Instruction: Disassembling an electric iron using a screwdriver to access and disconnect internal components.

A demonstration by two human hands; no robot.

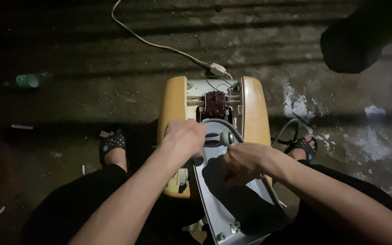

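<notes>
— Yellow casing [256,113], opened: dark red component [214,103], wires inside.
— Grey panel [232,199], near side: left hand [184,136] fisted on top; right hand [243,161] curled, gripping edge.

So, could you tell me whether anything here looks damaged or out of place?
The yellow appliance is opened up, its dark red part and wires exposed, the white panel swung off under both hands. White patches mark the floor.
</notes>
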